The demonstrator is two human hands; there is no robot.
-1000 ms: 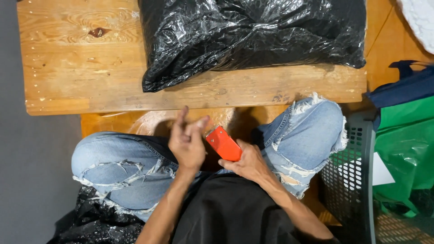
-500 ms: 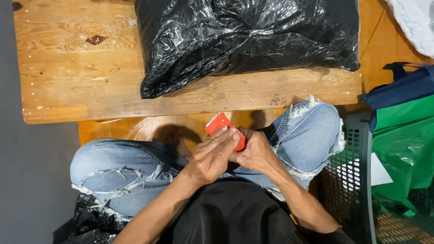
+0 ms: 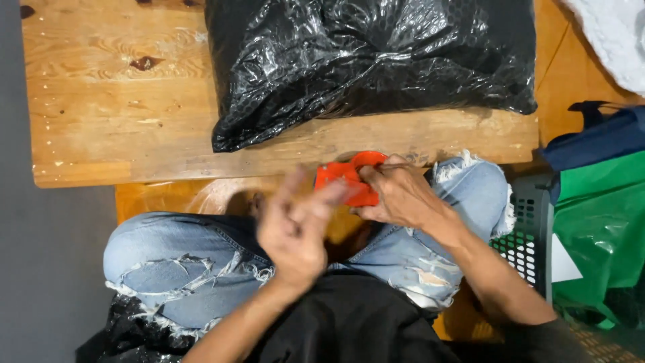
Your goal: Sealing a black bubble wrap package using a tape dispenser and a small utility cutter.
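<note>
Head view: right hand (image 3: 403, 195) pinches orange tool (image 3: 346, 180) — left hand (image 3: 295, 225) blurred, grip loosely spread.

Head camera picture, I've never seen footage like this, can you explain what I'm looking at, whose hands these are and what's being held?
The camera sits on a person's head and looks straight down, so you see their own arms, lap and torn blue jeans from above. No machine is involved, just two bare hands. The right hand has its grip on a small orange object, flat with a rounded end; what it is exactly is hard to tell. The left hand is blurred, raised just beside it with fingers spread, holding nothing. Beyond the knees lies a low wooden table bearing a large black plastic bag. At the right stand a grey basket and a green bag.
</note>
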